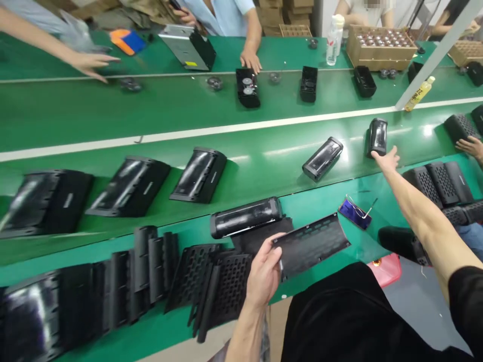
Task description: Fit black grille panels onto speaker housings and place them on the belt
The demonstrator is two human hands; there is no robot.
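My left hand (265, 269) is closed on the near end of a black perforated grille panel (315, 244), tilted above the bench edge. My right hand (387, 160) reaches out to the belt with its fingers apart. Its fingers are at the lower end of a black speaker housing (378, 136) with a glossy front; whether they touch it I cannot tell. Left of that, a second glossy housing (322, 158) lies aslant. Just beyond the held panel, a long housing (245, 217) rests on the bench beside a flat dark panel (260, 236).
Stacked grilles (230, 281) and curved black panels (141, 271) crowd the bench at left. Several housings (198, 175) sit on the belt (260, 161). A phone with glasses on it (355, 212) lies near my right arm. Co-workers' hands (250, 59) are across the line and at right.
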